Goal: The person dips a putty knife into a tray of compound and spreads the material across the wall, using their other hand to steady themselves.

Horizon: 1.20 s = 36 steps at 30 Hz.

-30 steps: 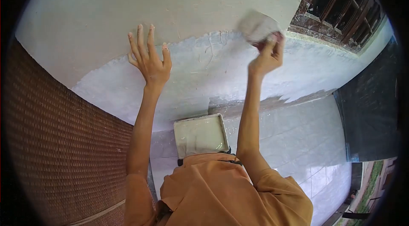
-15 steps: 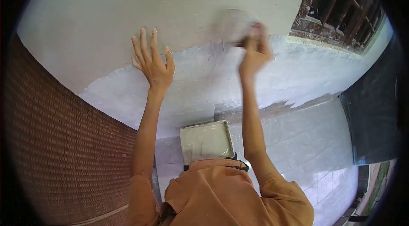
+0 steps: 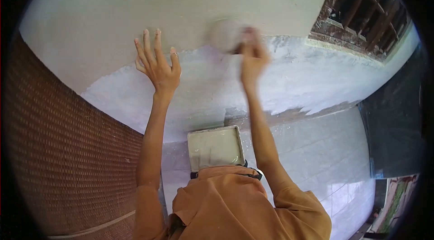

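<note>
Pale wall, smooth above, patchy white below; my right hand grips a blurred, rounded tool at the border, my left hand spread wide. Woven matting stands left, rectangular tray below.

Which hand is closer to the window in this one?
The right. The right hand, gripping a blurred pale tool, is left of the window in view; the left hand, fingers spread, is farther left.
</note>
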### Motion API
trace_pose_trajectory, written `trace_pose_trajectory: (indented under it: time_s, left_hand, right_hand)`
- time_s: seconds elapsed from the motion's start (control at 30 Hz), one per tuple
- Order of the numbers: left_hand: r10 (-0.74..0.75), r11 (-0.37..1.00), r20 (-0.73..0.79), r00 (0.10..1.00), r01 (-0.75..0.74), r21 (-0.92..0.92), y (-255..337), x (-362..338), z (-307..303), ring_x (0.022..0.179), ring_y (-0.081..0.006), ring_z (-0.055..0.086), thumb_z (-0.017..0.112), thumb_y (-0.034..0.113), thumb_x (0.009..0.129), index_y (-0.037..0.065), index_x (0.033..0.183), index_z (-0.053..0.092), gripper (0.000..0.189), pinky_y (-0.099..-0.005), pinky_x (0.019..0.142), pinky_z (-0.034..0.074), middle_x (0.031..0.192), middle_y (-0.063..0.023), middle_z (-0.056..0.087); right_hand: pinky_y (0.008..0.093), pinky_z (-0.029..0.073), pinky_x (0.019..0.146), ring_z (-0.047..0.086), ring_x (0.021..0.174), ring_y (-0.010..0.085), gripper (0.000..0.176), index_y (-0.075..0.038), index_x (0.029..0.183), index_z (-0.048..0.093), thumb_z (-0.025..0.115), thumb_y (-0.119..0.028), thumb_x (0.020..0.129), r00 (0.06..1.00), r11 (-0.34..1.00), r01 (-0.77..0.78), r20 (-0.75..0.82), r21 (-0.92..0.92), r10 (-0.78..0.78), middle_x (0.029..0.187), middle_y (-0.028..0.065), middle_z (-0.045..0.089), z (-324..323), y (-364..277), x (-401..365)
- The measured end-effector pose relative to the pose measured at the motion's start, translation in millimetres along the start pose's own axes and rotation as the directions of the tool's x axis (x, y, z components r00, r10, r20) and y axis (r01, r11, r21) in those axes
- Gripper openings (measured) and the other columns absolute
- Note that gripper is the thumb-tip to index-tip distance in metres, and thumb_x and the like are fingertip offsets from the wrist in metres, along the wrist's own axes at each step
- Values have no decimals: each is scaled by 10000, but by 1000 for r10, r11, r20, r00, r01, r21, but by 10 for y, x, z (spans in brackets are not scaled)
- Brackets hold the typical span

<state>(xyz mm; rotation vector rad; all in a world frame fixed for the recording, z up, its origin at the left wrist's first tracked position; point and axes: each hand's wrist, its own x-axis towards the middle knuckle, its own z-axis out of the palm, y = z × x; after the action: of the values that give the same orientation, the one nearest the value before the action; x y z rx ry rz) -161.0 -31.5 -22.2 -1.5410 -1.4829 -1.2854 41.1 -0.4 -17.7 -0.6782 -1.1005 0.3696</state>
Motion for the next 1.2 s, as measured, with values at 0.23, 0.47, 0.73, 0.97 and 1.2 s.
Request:
trace_pose_trajectory:
  time_s: [0.23,0.47,0.73,0.97,1.2]
  left_hand:
    - [11,999,-6,1000,-11,-30,31,-7,-22,1414,-377,144,532,264,881,144,1436,358,594,-577,1040,133,1519,-134,258]
    - [15,999,1,1000,-15,-34,33,-25,48,1411,-369,162,544,259,862,134,1414,392,586,-542,1030,150,1503,-138,292]
    - [26,998,-32,999,-28,-51,65,-61,-30,1409,-373,163,540,238,853,124,1406,404,581,-547,1016,157,1506,-145,286]
    - [10,995,27,1000,-7,-102,82,-84,20,1412,-386,136,542,247,863,142,1429,369,601,-578,1041,120,1512,-138,269]
    - [-4,998,53,999,8,-64,18,-148,-32,1412,-388,134,553,234,856,139,1428,365,609,-583,1037,127,1514,-141,261]
  right_hand:
    - [207,458,599,585,732,77,327,-1,1233,594,576,-51,911,981,999,32,-192,-23,-35,1033,85,683,-409,374,284]
    - [265,523,614,593,779,111,318,21,1230,584,550,-33,919,963,980,-92,-236,177,133,1069,123,650,-289,54,135]
    - [236,524,635,629,756,105,320,15,1236,578,568,-46,922,964,999,-31,-264,-28,23,926,74,659,-289,173,336]
    - [279,555,637,645,773,145,329,26,1237,573,567,-43,915,989,991,119,-94,62,-113,964,115,670,180,77,105]
    - [245,497,609,595,722,97,253,22,1165,622,540,-60,940,897,978,67,-441,199,28,787,48,659,-380,-141,490]
